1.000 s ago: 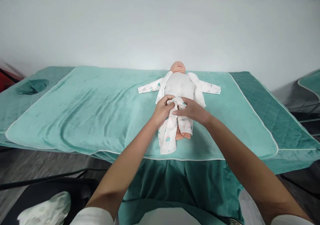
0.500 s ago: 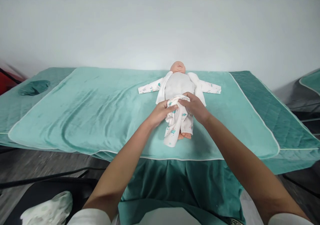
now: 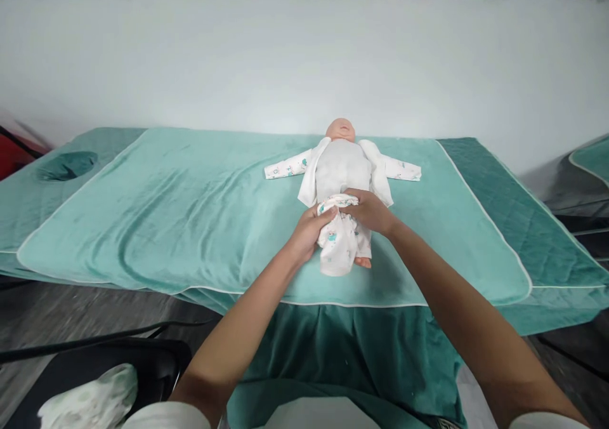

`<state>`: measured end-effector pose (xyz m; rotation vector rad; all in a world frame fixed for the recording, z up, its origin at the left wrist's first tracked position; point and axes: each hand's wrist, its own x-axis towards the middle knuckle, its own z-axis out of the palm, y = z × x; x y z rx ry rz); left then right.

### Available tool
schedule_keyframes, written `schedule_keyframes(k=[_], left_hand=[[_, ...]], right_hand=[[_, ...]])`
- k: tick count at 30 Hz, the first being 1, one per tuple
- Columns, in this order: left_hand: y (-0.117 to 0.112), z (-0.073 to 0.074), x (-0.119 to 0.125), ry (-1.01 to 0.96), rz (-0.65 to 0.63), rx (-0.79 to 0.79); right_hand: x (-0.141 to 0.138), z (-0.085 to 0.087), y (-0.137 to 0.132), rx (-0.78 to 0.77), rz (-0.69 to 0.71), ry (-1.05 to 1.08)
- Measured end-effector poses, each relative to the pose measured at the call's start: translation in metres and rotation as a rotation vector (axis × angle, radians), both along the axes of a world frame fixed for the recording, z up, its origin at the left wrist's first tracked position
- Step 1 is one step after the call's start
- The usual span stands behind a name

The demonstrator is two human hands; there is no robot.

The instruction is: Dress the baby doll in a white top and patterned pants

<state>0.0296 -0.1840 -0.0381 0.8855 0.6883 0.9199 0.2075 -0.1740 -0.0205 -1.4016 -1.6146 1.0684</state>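
A baby doll (image 3: 342,165) lies on its back, head toward the wall and feet toward me. Its white printed jacket (image 3: 307,188) is spread open at the front, with both sleeves stretched out sideways. White printed baby pants (image 3: 337,251) are gathered over the doll's lower body. My left hand (image 3: 307,231) pinches their bunched fabric on the left side. On the right, my right hand (image 3: 368,211) grips the waist part near the doll's belly. One small foot (image 3: 362,262) shows below a pant leg; the other foot is hidden behind the loose cloth.
The doll rests on a teal-covered massage bed (image 3: 190,226) with a face hole (image 3: 66,165) at the left. Behind it rises a white wall (image 3: 238,61). At lower left, a crumpled white-and-green cloth (image 3: 92,397) lies on a black chair (image 3: 152,359).
Both hands have moved slightly toward me with the pants fabric. The loose pant leg is more bunched up and now covers one foot that showed before.
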Motion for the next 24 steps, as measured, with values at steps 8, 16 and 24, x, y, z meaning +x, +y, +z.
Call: schedule_keyframes(k=[8, 16, 24], left_hand=[[-0.087, -0.006, 0.015, 0.118, 0.261, -0.083], [-0.140, -0.011, 0.035, 0.029, 0.296, -0.176], [-0.147, -0.052, 0.014, 0.043, 0.479, -0.237]], right_hand=[[0.000, 0.006, -0.008, 0.149, 0.163, -0.344], [0.006, 0.012, -0.014, 0.128, 0.340, -0.575], [-0.004, 0.017, -0.022, 0.094, 0.433, -0.982]])
